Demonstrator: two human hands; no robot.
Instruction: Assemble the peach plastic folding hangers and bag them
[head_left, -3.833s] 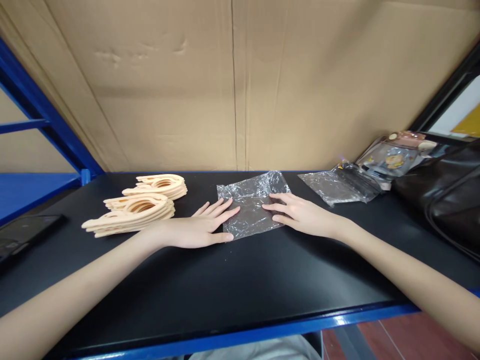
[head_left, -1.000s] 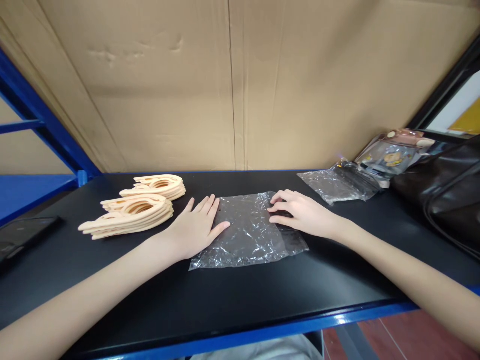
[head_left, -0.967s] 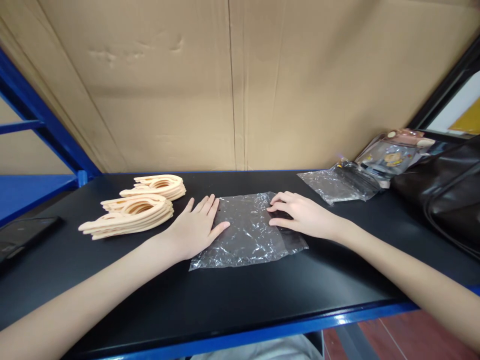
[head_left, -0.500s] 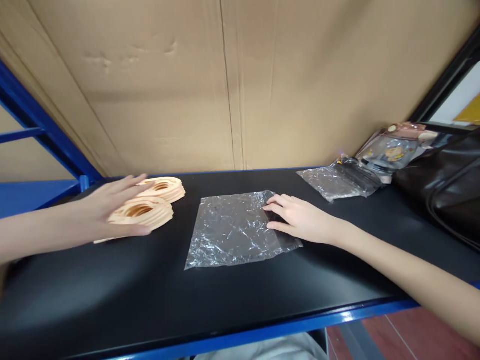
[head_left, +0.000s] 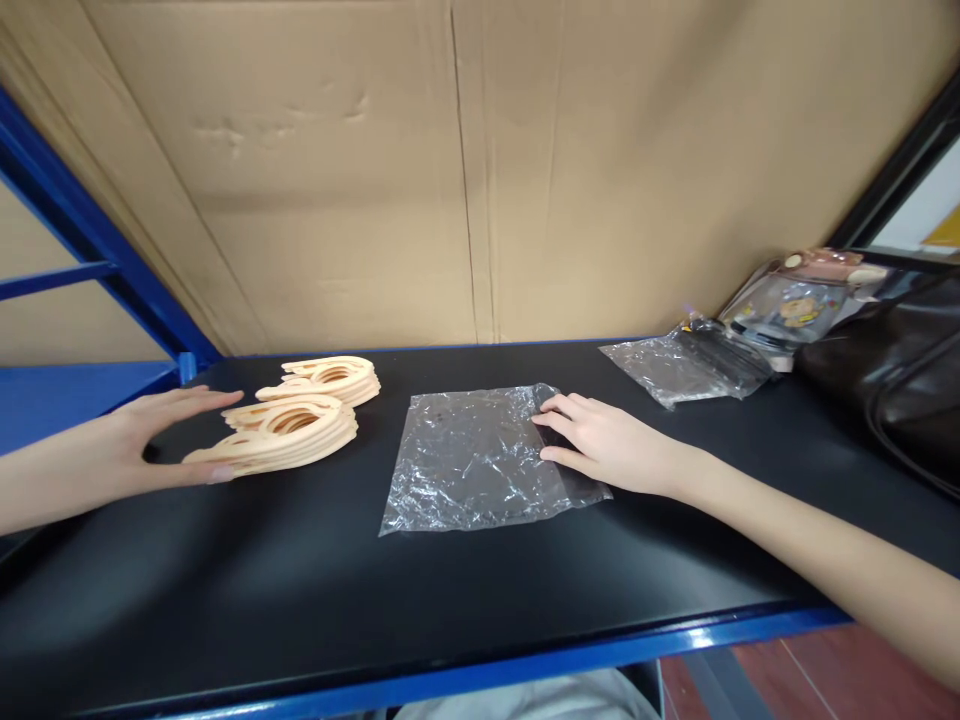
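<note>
On the left of the black tabletop (head_left: 465,590) lie two stacks of pale wooden cut-outs with round holes. The nearer stack (head_left: 319,440) sits just in front of the farther stack (head_left: 360,380). My left hand (head_left: 161,435) is at the left end of the nearer stack, thumb and fingers spread apart, gripping nothing. A clear plastic bag (head_left: 465,460) lies flat in the middle. Resting on its right edge, my right hand (head_left: 592,435) has its fingers stretched out over the plastic.
More clear plastic bags (head_left: 690,365) lie at the back right, next to a transparent pouch with a cartoon print (head_left: 787,305). A dark leather bag (head_left: 892,370) stands at the right edge. Cardboard (head_left: 337,200) closes off the back, with a blue metal frame (head_left: 150,300) at left.
My left hand has drawn back to the left, from over the wooden stacks to the end of the nearer one. My right hand stays on the plastic bag. The view has shifted slightly.
</note>
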